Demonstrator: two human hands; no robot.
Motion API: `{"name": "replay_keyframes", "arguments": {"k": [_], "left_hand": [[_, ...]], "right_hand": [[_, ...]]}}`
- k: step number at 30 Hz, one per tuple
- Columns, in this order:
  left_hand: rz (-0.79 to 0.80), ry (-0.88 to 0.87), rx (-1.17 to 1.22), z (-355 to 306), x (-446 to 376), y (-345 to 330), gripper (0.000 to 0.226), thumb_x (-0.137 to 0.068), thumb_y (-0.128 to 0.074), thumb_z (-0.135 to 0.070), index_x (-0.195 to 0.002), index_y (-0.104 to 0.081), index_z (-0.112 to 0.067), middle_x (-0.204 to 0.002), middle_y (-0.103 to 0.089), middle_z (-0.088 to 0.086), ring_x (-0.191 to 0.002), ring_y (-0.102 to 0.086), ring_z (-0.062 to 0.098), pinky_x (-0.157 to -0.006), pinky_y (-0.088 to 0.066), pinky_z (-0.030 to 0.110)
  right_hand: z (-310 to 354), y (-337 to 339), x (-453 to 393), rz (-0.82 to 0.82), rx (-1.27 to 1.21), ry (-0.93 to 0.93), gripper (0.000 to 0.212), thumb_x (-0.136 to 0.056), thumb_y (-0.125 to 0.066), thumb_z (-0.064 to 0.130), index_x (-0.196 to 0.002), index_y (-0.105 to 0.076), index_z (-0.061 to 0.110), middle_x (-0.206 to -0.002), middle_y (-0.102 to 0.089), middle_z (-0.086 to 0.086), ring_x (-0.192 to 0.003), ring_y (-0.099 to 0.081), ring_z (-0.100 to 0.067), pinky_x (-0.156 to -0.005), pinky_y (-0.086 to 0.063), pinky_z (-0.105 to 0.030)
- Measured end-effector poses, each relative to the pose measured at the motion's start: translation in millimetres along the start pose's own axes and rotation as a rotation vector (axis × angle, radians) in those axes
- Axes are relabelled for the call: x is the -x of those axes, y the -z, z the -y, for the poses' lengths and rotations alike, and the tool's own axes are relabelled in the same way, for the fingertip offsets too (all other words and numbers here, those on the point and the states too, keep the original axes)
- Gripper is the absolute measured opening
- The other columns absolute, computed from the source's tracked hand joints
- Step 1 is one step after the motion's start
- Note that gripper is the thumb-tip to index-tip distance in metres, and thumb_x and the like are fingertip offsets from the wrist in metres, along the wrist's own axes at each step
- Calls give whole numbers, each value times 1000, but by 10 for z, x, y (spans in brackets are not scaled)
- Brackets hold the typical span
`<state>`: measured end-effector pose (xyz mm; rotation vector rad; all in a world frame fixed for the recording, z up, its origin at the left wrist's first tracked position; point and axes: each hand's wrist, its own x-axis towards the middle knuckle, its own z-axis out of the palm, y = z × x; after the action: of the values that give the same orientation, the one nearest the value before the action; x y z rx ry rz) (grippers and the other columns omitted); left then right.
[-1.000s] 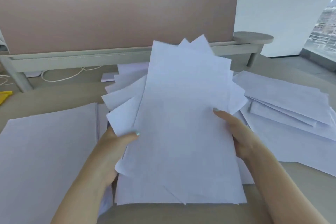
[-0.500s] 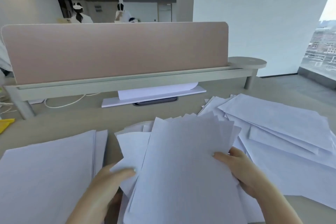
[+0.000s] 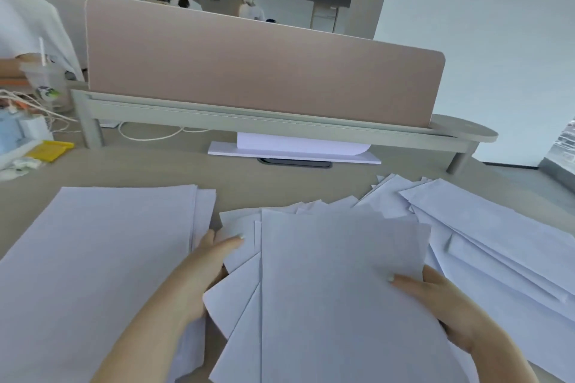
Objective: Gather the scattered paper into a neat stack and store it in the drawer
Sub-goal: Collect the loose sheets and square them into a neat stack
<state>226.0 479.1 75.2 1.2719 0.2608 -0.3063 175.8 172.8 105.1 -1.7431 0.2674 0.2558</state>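
Note:
A fanned bundle of white paper sheets (image 3: pixel 336 283) lies low over the desk in front of me, its edges uneven. My left hand (image 3: pixel 205 267) grips the bundle's left side, thumb on top. My right hand (image 3: pixel 435 298) grips its right side, thumb on the top sheet. A flatter pile of white paper (image 3: pixel 102 274) lies to the left of the bundle. More loose sheets (image 3: pixel 491 242) spread untidily on the right. No drawer is in view.
A pink divider panel (image 3: pixel 258 71) on a grey rail crosses the back of the beige desk (image 3: pixel 155 168). Under the rail lie more white sheets (image 3: pixel 295 149). A plastic cup (image 3: pixel 43 81), cables and a yellow item (image 3: pixel 49 149) sit far left. People stand behind the divider.
The bundle, held upright a second ago, has come down low over the desk. The camera has lifted and turned left, showing the divider's left end and the cup.

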Motion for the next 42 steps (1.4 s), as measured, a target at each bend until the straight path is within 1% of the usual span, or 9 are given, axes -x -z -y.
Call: {"name": "replay_keyframes", "arguments": {"k": [3,8,12,19,22,25,28,34,42], "left_hand": [[-63,-170,-262,72,64,-88,88,-89,-59,-27,-149,4,-39,-156,-15,-14,-141,-27,18,-104,-30,34],[-118,-381,-445,-19,219,-254,93,-91,-53,-11,-145,13,-46,-147,-11,-29,-108,-48,-6,-83,-39,10],[-207,-670,-418,-170,329,-368,91,-91,-57,-24,-146,13,-44,-147,3,-38,-137,-13,-11,-114,-20,24],[-135,-980,-317,-1169,612,-622,103,-82,-66,-42,-146,15,-41,-149,6,-36,-133,-2,-20,-111,-13,21],[-16,-1139,-245,-1521,752,-659,103,-69,-70,-49,-146,-1,-46,-152,-23,-26,-138,-28,-6,-111,-34,33],[3,-1093,-187,-1564,739,-660,108,-55,-71,-52,-143,-8,-53,-135,-47,-31,-118,-51,-10,-90,-50,17],[16,-998,-153,-1424,675,-659,99,-57,-77,-48,-127,-12,-72,-145,-33,-30,-127,-43,-3,-91,-43,20],[45,-809,-149,-1049,521,-591,57,-64,-77,-38,-116,-53,-42,-107,-68,-23,-107,-63,3,-87,-51,28],[91,-810,-172,-1206,596,-690,17,-89,-55,-34,-102,-55,-44,-100,-64,-29,-88,-63,-13,-76,-48,13]], "right_hand": [[26,-37,-19,26,38,27,15,-86,-63,12,-99,-70,15,-89,-76,-7,-78,-74,-23,-61,-56,-30],[14,-104,4,-39,110,90,19,-77,-74,14,-96,-72,13,-89,-76,-9,-82,-73,-27,-76,-58,-41],[105,-128,94,-278,-88,269,10,-81,-68,11,-91,-71,8,-84,-77,-5,-75,-74,-21,-65,-58,-33],[692,-136,320,-458,-202,556,11,-79,-72,19,-89,-72,16,-86,-77,4,-82,-73,-18,-73,-58,-39],[974,-136,418,-437,-268,675,11,-80,-70,14,-88,-70,22,-84,-76,12,-80,-72,-7,-65,-53,-28],[1101,-193,419,-404,-221,698,18,-80,-70,10,-96,-69,18,-88,-76,9,-83,-70,-6,-71,-53,-27],[1078,-296,343,-359,-164,625,9,-79,-71,9,-85,-70,15,-80,-76,11,-69,-69,3,-61,-54,-14],[967,-404,304,-285,-168,523,14,-82,-70,21,-90,-73,9,-81,-77,2,-76,-73,-14,-71,-57,-32],[1151,-380,383,-279,-432,629,12,-86,-63,25,-85,-71,16,-83,-76,3,-76,-72,-13,-64,-54,-26]]}}
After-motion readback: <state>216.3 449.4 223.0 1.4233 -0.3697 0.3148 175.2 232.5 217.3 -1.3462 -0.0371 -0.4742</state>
